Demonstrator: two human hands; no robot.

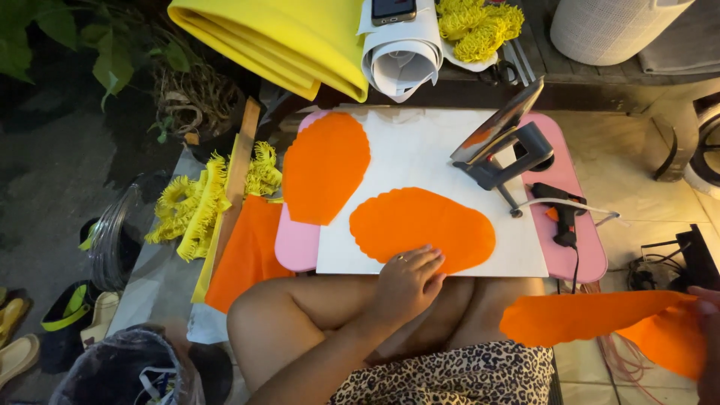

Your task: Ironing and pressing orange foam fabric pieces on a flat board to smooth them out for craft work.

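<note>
The left hand point(409, 281) lies flat, fingers spread, on the near edge of an orange petal point(420, 227) whose long axis runs left to right on the white sheet point(442, 150). The right hand point(705, 307), mostly out of frame, pinches an orange sheet point(592, 316) beside the surface.

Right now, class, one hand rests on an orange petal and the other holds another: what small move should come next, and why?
Probably bring the orange piece in the right hand over onto the white board, since it hangs off to the side. The left hand already pins the orange petal flat there, with free board nearby.
</note>
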